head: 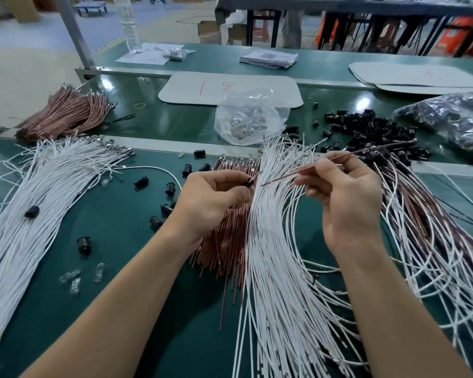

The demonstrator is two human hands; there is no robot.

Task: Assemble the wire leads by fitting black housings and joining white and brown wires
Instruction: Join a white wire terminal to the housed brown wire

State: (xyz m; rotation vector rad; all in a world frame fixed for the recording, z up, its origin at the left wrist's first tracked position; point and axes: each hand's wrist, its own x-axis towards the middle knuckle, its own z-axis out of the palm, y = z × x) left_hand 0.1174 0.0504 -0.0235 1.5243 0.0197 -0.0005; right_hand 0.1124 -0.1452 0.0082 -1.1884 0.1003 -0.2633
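Nearest on the green bench mat (115, 282), a broad fan of loose white insulated wires (273, 282) lies between the forearms. A flat sheaf of loose copper-brown wires (224, 249) touches its left edge. Neither carries a housing, so both look like stock waiting to be worked.

Just above them, the left hand (210, 197) has its fingers curled and pinches one small black plastic housing (248, 183) at the fingertips. The right hand (350, 203) pinches a single thin brown wire (320, 167) between thumb and forefinger, its near end aimed at that housing but apart from it. The step in hand seems to be feeding this wire in, and it is not yet seated.

To the right, a tangled pile of white and brown leads (426, 241) carries black housings at its far ends. These are probably the finished pieces.

At the left lies a thick sheaf of white wires (33, 214), with a few stray housings on the mat beside it. Farther off are a heap of black housings (366, 126) and a tied bundle of brown wires (66, 110). Judging by the piles, far more is left than done.
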